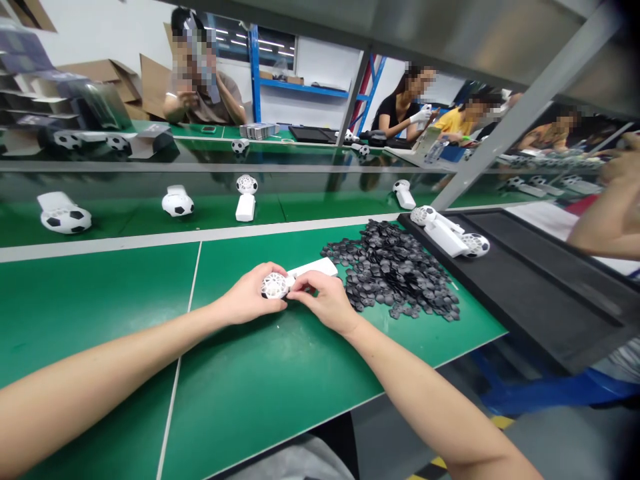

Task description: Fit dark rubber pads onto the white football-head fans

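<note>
My left hand is wrapped round the ball-shaped head of a white handheld fan, whose grille is patterned like a football. The fan's white handle points right, toward a heap of small black plastic pieces. At the right side of the fan's head, my right hand has its thumb and forefinger pinched together. Whatever lies between those fingertips is too small and hidden to make out. Both hands are just above the green tabletop.
Similar football fans lie spaced along the green conveyor belt beyond the table. A black tray at the right holds more white fans. A grey metal post slants down there. Several co-workers sit opposite; a person's arm shows at right.
</note>
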`<state>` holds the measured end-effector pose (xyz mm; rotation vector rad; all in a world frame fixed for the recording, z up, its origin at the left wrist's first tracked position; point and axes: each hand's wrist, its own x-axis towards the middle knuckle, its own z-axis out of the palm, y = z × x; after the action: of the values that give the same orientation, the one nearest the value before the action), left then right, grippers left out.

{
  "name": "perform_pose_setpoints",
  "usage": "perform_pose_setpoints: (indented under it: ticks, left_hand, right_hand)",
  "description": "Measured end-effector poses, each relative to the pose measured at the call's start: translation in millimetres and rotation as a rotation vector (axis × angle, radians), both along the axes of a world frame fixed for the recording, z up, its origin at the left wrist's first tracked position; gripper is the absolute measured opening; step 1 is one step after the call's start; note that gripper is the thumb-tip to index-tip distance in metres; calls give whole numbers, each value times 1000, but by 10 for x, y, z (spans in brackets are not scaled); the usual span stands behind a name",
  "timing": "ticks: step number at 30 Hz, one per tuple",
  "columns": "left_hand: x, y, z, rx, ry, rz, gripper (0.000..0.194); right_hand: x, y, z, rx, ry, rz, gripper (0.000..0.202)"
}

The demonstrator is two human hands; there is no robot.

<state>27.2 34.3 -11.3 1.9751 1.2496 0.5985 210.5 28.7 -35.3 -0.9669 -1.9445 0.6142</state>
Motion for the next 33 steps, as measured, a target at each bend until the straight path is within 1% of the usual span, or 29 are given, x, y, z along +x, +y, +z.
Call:
perform_pose_setpoints:
  ticks: [5,10,15,18,21,23,24,25,26,28,29,30,31,33]
  left_hand:
    - [0,-22,5,-6,-23,9,42]
    - [-5,-14,-1,10,-4,-10,42]
    - [27,10,-25,-10,-18,2,39]
    - [52,-9,-38,-30,-55,34,40]
    - [6,-36,10,-120,-146,81,43]
    - [-105,-1,83,-165,-242,127,44]
    - [-193,46,128,-142,-281,167,46]
    - [-301,118,172,-80,-309,226,47]
    - [-431,213,213,16,-321,308,48]
    - [-734,472,265,232,-293,532,49]
    - [-896,624,271,325,-255,669,49]
    - [-1057,782,264,378,-193,809,51]
    - [-1212,935,244,387,-160,883,53]
    - [-1484,1192,182,374,-103,979,59]
  right_hand:
    - [-6,29,1,-45,-3,8,14]
    - [-2,42,49,-54,-76,8,19]
    - [-14,55,80,-75,-167,-4,20]
    - [-31,65,75,-84,-164,6,20]
    - [41,79,91,-13,-116,-19,19]
    - [172,107,104,91,-143,-132,18]
    - [255,129,107,125,-189,-217,17]
    - [342,153,106,136,-261,-317,17]
    - [425,177,102,110,-364,-408,19]
    - [553,210,92,-2,-590,-553,26]
    - [590,216,89,-63,-690,-591,29]
    - [608,215,89,-116,-768,-607,30]
    - [611,209,92,-154,-824,-603,30]
    - [583,193,104,-191,-882,-580,28]
